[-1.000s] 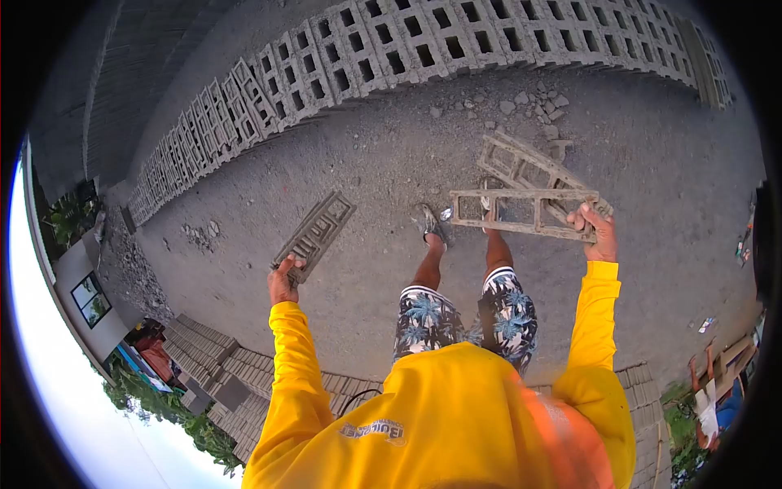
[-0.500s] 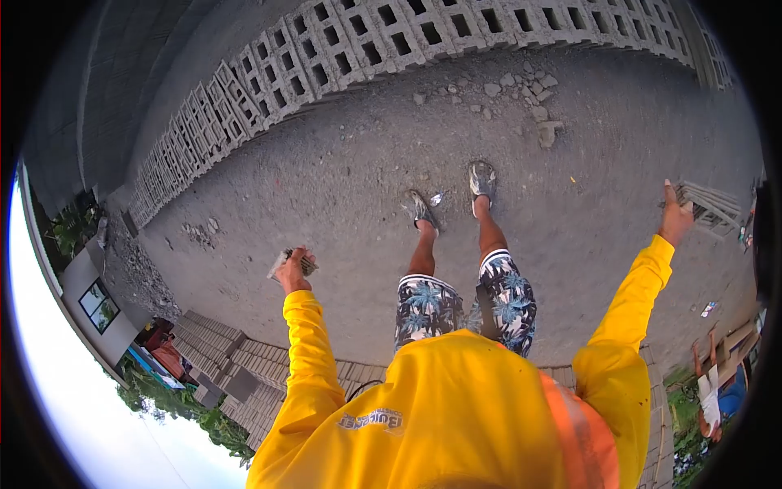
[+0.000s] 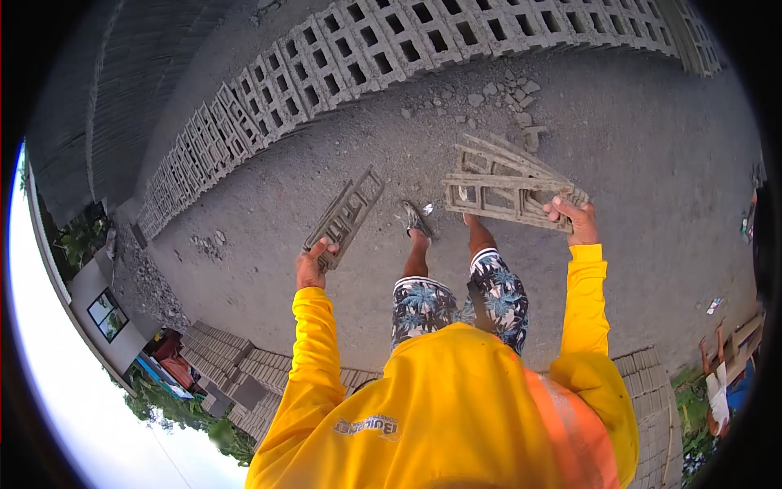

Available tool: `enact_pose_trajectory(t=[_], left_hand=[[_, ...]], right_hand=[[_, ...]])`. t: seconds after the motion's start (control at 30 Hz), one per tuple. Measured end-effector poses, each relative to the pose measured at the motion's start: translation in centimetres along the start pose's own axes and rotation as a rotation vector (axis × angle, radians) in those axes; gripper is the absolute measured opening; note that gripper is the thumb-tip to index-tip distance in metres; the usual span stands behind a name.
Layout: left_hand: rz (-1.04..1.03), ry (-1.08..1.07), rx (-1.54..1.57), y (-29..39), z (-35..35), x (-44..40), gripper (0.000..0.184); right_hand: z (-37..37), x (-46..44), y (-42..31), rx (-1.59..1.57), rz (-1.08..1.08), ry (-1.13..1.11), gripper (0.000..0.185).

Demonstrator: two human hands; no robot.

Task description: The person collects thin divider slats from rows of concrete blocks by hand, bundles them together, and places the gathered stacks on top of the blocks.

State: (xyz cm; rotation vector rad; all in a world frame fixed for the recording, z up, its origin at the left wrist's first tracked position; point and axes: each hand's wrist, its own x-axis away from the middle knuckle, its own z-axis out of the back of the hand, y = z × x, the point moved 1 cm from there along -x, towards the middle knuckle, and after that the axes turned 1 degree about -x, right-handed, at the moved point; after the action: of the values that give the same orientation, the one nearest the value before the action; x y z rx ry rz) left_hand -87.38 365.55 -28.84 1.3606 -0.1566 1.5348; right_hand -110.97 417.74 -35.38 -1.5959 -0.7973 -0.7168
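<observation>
My left hand [image 3: 313, 265] is closed on the near end of a few flat grey frames [image 3: 350, 213] with rectangular openings, which slant up and to the right. Fanned out from my right hand [image 3: 575, 217] are several similar frames [image 3: 505, 181], dusty and ladder-like, gripped at their right end and pointing left. They hang above my feet and partly hide my right foot. The two bundles are apart from each other.
A long row of hollow blocks [image 3: 371, 49] curves across the top. Rubble [image 3: 513, 91] lies on the ground below it. Stacked blocks [image 3: 265, 371] stand behind me. Another person [image 3: 718, 391] is at the lower right edge.
Half a second ago my hands were wider apart, with the frames seen nearly end-on. Now both bundles have swung inward, and my right hand has moved left.
</observation>
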Motion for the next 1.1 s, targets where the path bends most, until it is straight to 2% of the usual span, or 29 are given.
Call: enact_pose_trajectory(t=[0.03,0.17,0.23,0.33,0.37,0.47,0.53,0.57,0.63,0.67,0.7,0.77,0.8,0.83,0.9,0.97,1.0,1.1], left_hand=[[-0.016,0.091,-0.024,-0.1,3.5,0.7,0.03],[-0.054,0.196,0.141,1.2,15.2,3.3,0.025],[-0.069,0.333,0.154,2.8,18.5,4.6,0.021],[-0.067,0.456,0.071,4.2,21.1,5.1,0.02],[-0.065,0.451,0.039,4.1,20.8,4.8,0.019],[-0.059,0.447,-0.062,2.8,15.1,2.2,0.018],[-0.055,0.445,-0.078,0.4,8.2,-0.4,0.016],[-0.021,0.425,-0.095,-0.1,3.6,-0.8,0.015],[-0.005,0.241,-0.054,-1.4,-5.1,-1.2,0.019],[-0.001,0.126,-0.034,-1.4,-9.3,-0.7,0.017],[0.034,0.008,-0.017,-0.5,-13.6,0.5,0.019],[0.008,-0.253,0.177,1.6,-20.3,3.9,0.022],[-0.001,-0.321,0.156,2.0,-20.9,5.2,0.023],[-0.012,-0.387,0.139,2.2,-21.1,6.7,0.024],[-0.081,-0.493,0.125,3.5,-22.2,6.3,0.026],[-0.069,-0.484,0.101,1.5,-17.1,8.8,0.028],[-0.06,-0.448,0.063,0.8,-15.4,9.5,0.031],[-0.067,-0.43,0.132,-1.4,-10.5,11.6,0.031]], right_hand=[[2.3,0.7,-1.2,0.006,-0.004,0.087,0.021],[13.4,4.3,-6.6,0.193,0.042,0.411,0.036],[19.4,5.5,-9.9,0.216,0.116,0.482,0.048],[27.1,6.4,-16.0,0.279,0.249,0.629,0.052],[28.5,6.4,-17.6,0.277,0.273,0.648,0.055],[26.5,4.0,-20.3,0.745,0.348,0.967,0.07],[24.0,-0.9,-17.2,1.005,0.359,1.205,0.081],[21.0,-3.1,-14.1,0.897,0.428,1.189,0.077],[8.6,-4.2,-9.2,0.866,0.488,0.867,0.058],[3.3,-4.3,-5.3,1.022,0.452,0.728,0.049],[-2.5,-3.1,-0.7,0.946,0.49,0.549,0.047],[-10.9,1.3,7.6,0.902,0.372,0.044,0.052],[-13.3,2.8,9.6,0.922,0.258,-0.251,0.054],[-14.1,3.2,9.8,0.871,0.1,-0.293,0.051],[-15.0,3.4,5.5,0.664,0.092,-0.437,0.047],[-16.5,6.6,2.7,0.59,0.087,-0.511,0.046],[-17.4,7.1,0.5,0.856,0.064,-0.534,0.053],[-17.7,6.4,5.8,0.846,0.084,-0.495,0.064]])
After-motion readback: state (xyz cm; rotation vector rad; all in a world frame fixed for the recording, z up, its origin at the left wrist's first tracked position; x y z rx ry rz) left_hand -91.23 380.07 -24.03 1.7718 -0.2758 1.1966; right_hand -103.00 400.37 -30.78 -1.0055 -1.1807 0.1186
